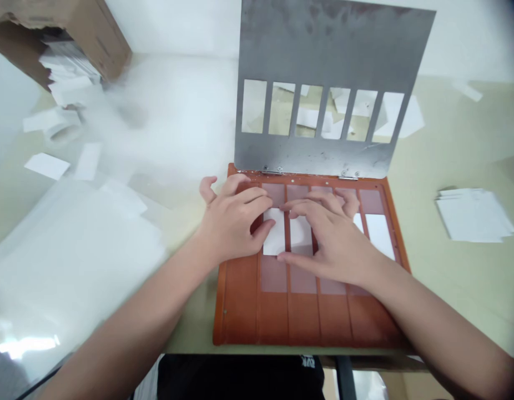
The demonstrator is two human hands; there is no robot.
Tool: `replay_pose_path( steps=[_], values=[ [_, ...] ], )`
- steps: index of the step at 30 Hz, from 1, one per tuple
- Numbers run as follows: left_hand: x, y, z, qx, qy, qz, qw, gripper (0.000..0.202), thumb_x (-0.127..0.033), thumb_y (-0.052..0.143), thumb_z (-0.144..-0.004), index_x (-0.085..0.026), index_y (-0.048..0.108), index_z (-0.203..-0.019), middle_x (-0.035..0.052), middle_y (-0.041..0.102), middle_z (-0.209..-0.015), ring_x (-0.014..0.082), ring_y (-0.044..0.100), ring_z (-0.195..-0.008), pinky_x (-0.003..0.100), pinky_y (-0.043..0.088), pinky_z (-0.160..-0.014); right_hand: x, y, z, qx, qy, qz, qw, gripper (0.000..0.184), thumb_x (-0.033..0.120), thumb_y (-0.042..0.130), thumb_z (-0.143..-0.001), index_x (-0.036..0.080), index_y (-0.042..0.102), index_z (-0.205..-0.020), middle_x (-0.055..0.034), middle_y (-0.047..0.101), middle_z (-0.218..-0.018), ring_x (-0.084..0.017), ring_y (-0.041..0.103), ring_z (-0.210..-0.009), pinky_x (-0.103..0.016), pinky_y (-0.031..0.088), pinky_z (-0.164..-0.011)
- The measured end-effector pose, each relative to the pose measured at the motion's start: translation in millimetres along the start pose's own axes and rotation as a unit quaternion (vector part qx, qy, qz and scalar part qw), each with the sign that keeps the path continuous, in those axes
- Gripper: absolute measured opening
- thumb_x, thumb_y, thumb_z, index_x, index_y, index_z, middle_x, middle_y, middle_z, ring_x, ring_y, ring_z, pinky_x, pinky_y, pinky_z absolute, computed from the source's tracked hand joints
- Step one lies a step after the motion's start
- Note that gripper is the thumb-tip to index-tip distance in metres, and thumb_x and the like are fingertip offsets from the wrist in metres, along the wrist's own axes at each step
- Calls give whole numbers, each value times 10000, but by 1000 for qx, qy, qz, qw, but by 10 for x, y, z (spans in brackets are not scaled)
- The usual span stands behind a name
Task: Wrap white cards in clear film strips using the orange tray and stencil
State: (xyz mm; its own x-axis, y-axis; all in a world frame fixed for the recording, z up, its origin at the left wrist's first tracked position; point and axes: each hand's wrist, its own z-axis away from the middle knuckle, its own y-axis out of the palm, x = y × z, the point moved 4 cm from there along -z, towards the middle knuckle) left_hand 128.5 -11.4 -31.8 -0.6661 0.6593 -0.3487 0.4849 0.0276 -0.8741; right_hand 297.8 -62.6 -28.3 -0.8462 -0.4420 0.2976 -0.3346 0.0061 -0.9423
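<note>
An orange jig (240,311) with several parallel channels lies on the table, its hinged grey metal plate (319,50) raised at the back. White cards lie flat in the channels. My left hand (236,219) is at the leftmost card (275,239), the thumb resting on its face and the forefinger near its top edge. My right hand (329,233) spans the same card's right side, thumb at the lower edge and fingertips near the upper edge. Both hands have their fingers apart. Another white card (301,233) lies partly under my right hand, and one more (381,236) shows at the far right.
On the right stands a stack of white cards (473,214). A cardboard box (94,33) holding white pieces is at the back left. Clear plastic sheeting (65,266) covers the left side, near loose cards (47,165) and a white roll (63,125). More white pieces show through the plate's windows.
</note>
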Motion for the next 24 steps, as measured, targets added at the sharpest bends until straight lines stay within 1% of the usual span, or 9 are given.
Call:
replay_pose_path(
  steps=[6,11,15,17,20,22,24],
  values=[
    [-4,-1,-1,2,1,2,1000,123,-313,575,-834,-261,683,-860,8,766,-1027,328,551,-1139,587,154,-968,-3,1,7,4,-1,-3,1000,491,554,681,-790,239,470,-1102,-69,668,-1202,-347,508,-1208,-567,174,-1063],
    [-15,-9,2,8,20,0,1000,127,-325,590,-844,-270,695,-888,5,757,-1011,321,535,-1152,584,144,-979,5,8,3,5,2,1,1000,493,555,679,-792,241,470,-1108,-71,669,-1195,-355,498,-1217,-571,174,-1058],
    [-41,-33,0,20,48,-19,998,144,-313,580,-874,-249,688,-803,-1,746,-1014,321,530,-1179,589,133,-993,-3,-2,-2,3,5,-16,1000,516,556,679,-798,248,445,-1140,-80,652,-1231,-350,489,-1234,-573,163,-1074],
    [-50,-44,0,28,58,-33,997,176,-294,560,-895,-241,673,-770,-10,744,-1019,319,533,-1193,593,136,-1002,-10,-42,-1,-17,5,-36,999,580,588,680,-785,249,420,-1176,-97,616,-1297,-343,475,-1255,-559,192,-1069],
    [-52,-60,1,29,63,-42,997,186,-285,542,-908,-262,668,-774,-18,742,-1012,313,532,-1207,608,140,-1030,-9,-106,12,-43,3,-50,998,757,701,691,-705,250,388,-1232,-139,521,-1412,-357,436,-1298,-557,236,-1050],
    [-51,-66,2,27,64,-44,997,199,-290,535,-917,-266,665,-770,-19,742,-1003,310,533,-1208,619,141,-1041,10,-113,28,-36,-6,-41,999,879,777,694,-628,244,380,-1254,-164,476,-1448,-385,394,-1332,-588,219,-1061],
    [-51,-66,3,28,64,-48,996,219,-298,534,-925,-257,658,-749,-17,740,-1001,309,536,-1203,626,141,-1043,42,-91,45,-17,-23,-24,999,944,805,698,-581,228,385,-1260,-184,462,-1453,-406,361,-1354,-620,177,-1082]
  ],
)
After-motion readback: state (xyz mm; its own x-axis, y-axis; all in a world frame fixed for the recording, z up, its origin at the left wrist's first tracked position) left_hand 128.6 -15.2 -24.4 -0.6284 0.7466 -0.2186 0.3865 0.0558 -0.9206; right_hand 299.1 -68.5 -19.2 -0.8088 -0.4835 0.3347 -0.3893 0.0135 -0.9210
